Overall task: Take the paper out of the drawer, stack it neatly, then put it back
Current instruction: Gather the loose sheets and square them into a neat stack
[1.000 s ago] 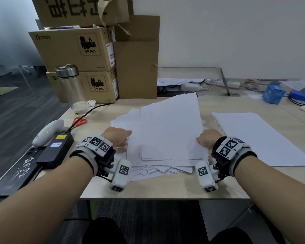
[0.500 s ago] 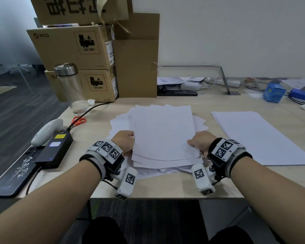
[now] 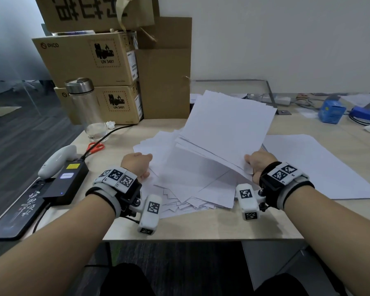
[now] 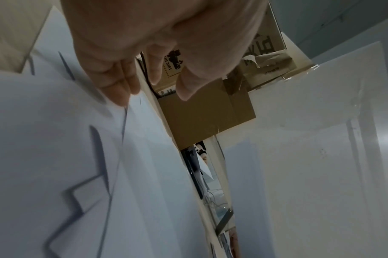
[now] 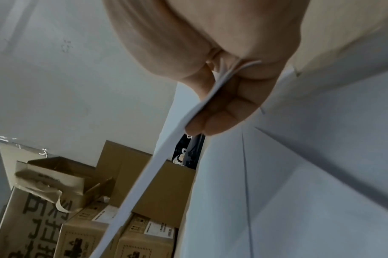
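Lifted now at its right edge: a sheaf of paper (image 3: 226, 129), lying flat on the loose pile (image 3: 179, 189) half a second ago, tilted up like an opened cover, near corner pinched between thumb and curled fingers of the right hand (image 3: 257, 165). Left of the sheaf, the left hand (image 3: 137, 165), fingers loosely extended, tips touching the loose pile, gripping nothing. Probably a batch being separated for squaring up; much of the pile under the sheaf still fanned and ragged, no drawer in view, so well short of putting back. Right of the sheaf, a flat neat stack (image 3: 320, 167). Behind and left of the sheaf, cardboard boxes (image 3: 88, 60) printed "PICO" and "UN 3481"; large characters on the top box upside down, unreadable.
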